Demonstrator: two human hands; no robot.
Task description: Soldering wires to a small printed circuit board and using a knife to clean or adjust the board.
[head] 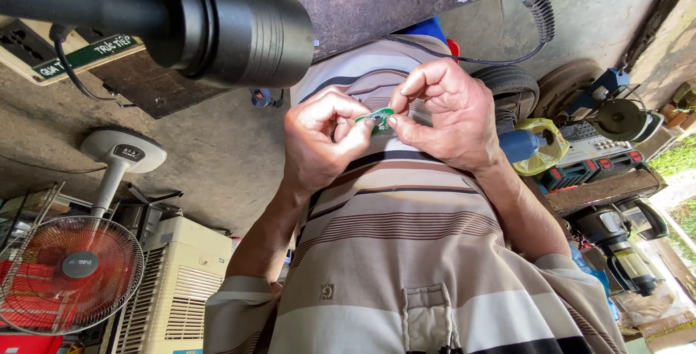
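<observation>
Left of the small green circuit board [376, 117], a red-bladed fan [70, 273] stands well apart. The left hand [319, 136] pinches the board's left edge between thumb and forefinger. The board sits before the striped shirt [406, 231], apparently raised for close viewing. The right hand [449, 118] pinches its right edge, the other fingers curled, probably steadying it. Power tools [616, 118] lie further right.

The small green part [375, 117] shows only a sliver; the fingertips of both hands cover the rest, so its shape cannot be told. The black cylinder [225, 24] runs out past the left edge. The red fan [69, 274] is cut off at the left and bottom edges. The striped shirt [406, 252] runs out at the bottom edge.
</observation>
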